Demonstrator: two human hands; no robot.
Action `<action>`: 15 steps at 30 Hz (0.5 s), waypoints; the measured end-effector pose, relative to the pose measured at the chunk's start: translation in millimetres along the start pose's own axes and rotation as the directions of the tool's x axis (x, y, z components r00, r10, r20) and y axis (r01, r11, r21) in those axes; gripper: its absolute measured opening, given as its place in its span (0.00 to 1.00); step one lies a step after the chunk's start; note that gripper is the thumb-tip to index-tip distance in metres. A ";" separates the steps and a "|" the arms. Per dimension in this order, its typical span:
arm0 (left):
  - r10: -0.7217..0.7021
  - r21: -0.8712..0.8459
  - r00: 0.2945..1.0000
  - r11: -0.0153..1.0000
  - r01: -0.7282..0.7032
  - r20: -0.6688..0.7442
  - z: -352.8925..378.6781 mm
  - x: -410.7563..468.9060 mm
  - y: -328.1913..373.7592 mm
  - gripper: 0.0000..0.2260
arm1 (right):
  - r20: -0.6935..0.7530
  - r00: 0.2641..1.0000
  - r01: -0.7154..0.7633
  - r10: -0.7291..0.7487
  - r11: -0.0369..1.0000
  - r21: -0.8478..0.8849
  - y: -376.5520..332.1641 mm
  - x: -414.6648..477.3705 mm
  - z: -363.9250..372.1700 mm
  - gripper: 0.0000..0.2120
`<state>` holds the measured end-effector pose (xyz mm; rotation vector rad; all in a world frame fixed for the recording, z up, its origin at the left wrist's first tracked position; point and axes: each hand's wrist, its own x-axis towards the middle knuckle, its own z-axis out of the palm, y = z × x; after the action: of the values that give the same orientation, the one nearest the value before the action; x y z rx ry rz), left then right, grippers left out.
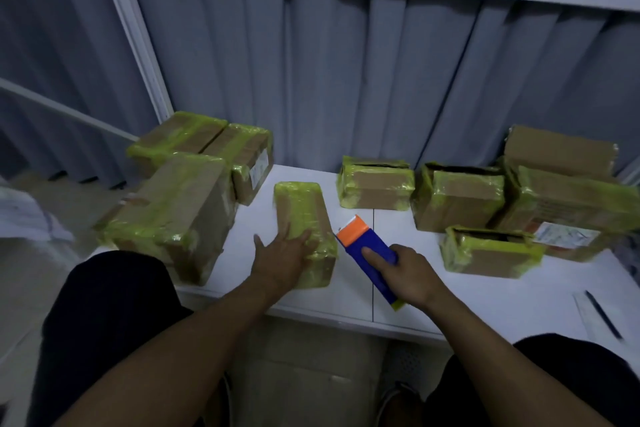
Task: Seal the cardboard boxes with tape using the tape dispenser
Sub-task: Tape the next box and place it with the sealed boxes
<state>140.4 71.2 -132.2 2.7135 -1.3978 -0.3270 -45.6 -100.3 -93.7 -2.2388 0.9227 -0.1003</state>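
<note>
- The small box [304, 215], already wrapped in yellow-green tape, lies near the front edge of the counter [485, 298], between the two hands.
- It is pressed flat by the left hand [284, 253], whose fingers [306, 240] are spread straight over its near end and grip nothing.
- The tape dispenser [367, 239], blue with an orange head, is gripped by the right hand [412, 274], the index finger laid straight along its body. Its head is held just beside the box's right edge. Contact cannot be told.
- The step in hand is judged to be a closing or finishing pass on this box.
- Three open-topped boxes [460, 201] are seen to the right, and a taped pile [180, 211] to the left.
- Next, the head would need to be pressed down and the tape cut cleanly. The finished box would then go aside and an open one be drawn in.
</note>
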 end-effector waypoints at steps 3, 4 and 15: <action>0.083 0.140 0.996 0.986 -0.085 0.020 -28.6 -1.2 -8.9 0.31 | 0.043 0.996 0.070 -0.072 0.997 0.025 -0.8 -10.1 -4.7 0.22; 0.068 0.010 0.997 0.998 -0.067 -0.032 -35.8 -1.9 -14.8 0.29 | 0.047 0.994 0.098 -0.100 0.995 0.034 -2.2 -13.1 -6.6 0.22; -0.147 -0.955 0.987 0.296 -0.016 -0.062 -68.2 -65.2 8.4 0.09 | 0.160 0.939 0.274 -0.304 0.943 0.187 -19.0 -37.6 -6.7 0.16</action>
<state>112.1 116.9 -54.2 1.6679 -0.6159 -0.6904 -64.5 -70.5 -69.8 -2.1739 0.4625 -0.0940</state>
